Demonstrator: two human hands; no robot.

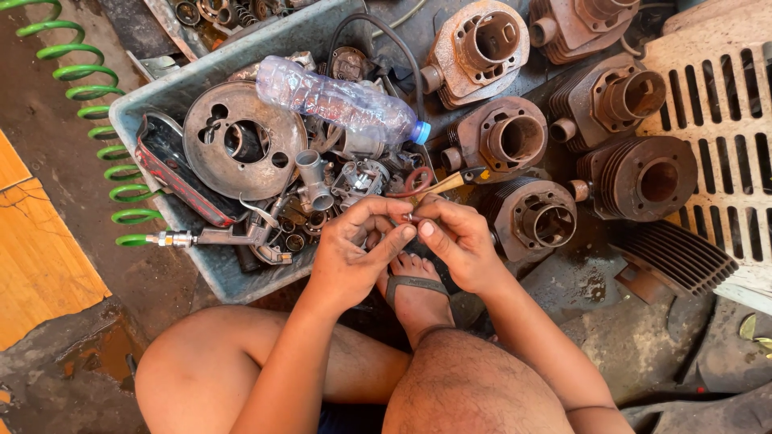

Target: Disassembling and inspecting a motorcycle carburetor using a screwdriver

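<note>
Together, left hand [347, 255] and right hand [458, 241] pinch a tiny metal part [408, 216] — above the foot [414, 291].

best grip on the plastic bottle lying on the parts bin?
Probably the bottle mid-body, from above. It lies on its side across the parts in the grey bin, blue cap pointing right, so the long clear body faces up with nothing over it. Close the grip across its width; the crumpled wall looks soft, so squeeze lightly.

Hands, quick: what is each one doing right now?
Left hand: fingers pinched shut on a small metal part.
Right hand: closed, pinching the same part and holding a yellow-handled tool.
</note>
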